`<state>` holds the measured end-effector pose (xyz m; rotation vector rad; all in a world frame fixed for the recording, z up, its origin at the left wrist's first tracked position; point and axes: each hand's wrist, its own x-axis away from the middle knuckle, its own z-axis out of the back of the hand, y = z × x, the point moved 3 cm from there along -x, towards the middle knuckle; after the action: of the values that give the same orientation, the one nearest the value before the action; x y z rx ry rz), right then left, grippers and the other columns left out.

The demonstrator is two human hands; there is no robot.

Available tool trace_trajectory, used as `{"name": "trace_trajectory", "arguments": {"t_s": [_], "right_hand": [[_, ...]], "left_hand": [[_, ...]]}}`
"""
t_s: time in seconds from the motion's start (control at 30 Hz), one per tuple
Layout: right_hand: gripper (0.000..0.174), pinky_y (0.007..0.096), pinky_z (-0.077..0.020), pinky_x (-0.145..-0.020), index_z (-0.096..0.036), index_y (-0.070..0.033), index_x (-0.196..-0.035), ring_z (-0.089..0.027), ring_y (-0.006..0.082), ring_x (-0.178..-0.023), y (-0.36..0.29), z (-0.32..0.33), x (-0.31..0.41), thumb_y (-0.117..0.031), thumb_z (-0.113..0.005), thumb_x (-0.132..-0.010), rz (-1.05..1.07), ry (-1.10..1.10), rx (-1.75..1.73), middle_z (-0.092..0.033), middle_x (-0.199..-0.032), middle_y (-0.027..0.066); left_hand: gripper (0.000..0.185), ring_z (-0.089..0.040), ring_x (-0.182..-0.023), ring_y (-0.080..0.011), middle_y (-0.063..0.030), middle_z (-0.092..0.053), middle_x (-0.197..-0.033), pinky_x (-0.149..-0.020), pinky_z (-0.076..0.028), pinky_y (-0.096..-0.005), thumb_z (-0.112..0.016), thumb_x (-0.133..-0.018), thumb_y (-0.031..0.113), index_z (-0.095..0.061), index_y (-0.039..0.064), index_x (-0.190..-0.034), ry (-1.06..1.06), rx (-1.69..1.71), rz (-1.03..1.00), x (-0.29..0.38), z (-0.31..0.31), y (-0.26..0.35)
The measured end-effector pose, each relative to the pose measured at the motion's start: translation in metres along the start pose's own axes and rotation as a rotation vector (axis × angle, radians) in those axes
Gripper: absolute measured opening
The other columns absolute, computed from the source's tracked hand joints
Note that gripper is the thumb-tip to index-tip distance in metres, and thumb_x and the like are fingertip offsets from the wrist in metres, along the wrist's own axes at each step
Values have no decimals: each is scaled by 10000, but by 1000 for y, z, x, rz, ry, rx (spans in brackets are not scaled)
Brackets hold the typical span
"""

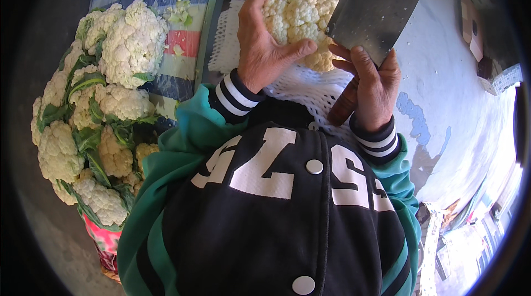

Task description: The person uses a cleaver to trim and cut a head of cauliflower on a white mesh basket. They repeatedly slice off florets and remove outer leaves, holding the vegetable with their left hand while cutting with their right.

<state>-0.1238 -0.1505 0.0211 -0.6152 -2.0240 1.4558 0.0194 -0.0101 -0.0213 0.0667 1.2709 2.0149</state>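
A large cream cauliflower head [300, 10] sits before me at the top of the view, with white foam netting [311, 82] beneath it and on its near side. My left hand [265, 41] grips its left and near side, thumb spread across the florets. In my right hand [369, 82] is a cleaver, held by its dark wooden handle [345, 103], the handle pointing towards my chest. The broad grey cleaver blade [379, 6] slants up and right, overlapping the cauliflower's right edge and flecked with small white crumbs. The cauliflower's underside is hidden.
Several cauliflowers with green leaves [99, 109] are heaped at my left. Beside them, a striped plastic-covered surface [182, 43] carries leaf and floret scraps. Another piece of foam netting [226, 35] lies left of my left hand. A pale wall [435, 68] with peeling blue patches stands at right.
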Motion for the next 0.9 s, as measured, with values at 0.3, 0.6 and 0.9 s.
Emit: {"name": "trace_trajectory", "arguments": {"t_s": [0.3, 0.6, 0.9], "right_hand": [[261, 333, -584, -767, -519, -2, -1225, -704, 264, -957, 3, 0, -3, -38, -557, -970, 68, -75, 49, -686, -1076, 168], [254, 313, -582, -740, -514, 4, -1222, -699, 230, -951, 5, -3, -1, -33, -548, -973, 145, -106, 101, -689, -1061, 141], [251, 324, -598, -727, -498, 23, -1215, -696, 246, -960, 1, -4, -4, -27, -536, -971, 70, -113, 112, -682, -1058, 163]], "left_hand": [[1079, -326, -1306, -327, -200, -276, -1345, -1097, -323, -449, -810, -712, 548, -196, 26, -1429, -82, 99, 56, 1, -1, -7], [1073, -325, -1289, -349, -197, -305, -1340, -1090, -292, -488, -828, -676, 564, -241, 55, -1415, -45, 82, 65, 1, -2, -5], [1072, -326, -1290, -353, -194, -304, -1348, -1089, -295, -486, -840, -669, 546, -245, 64, -1420, -39, 83, 48, 3, -3, -9]]}}
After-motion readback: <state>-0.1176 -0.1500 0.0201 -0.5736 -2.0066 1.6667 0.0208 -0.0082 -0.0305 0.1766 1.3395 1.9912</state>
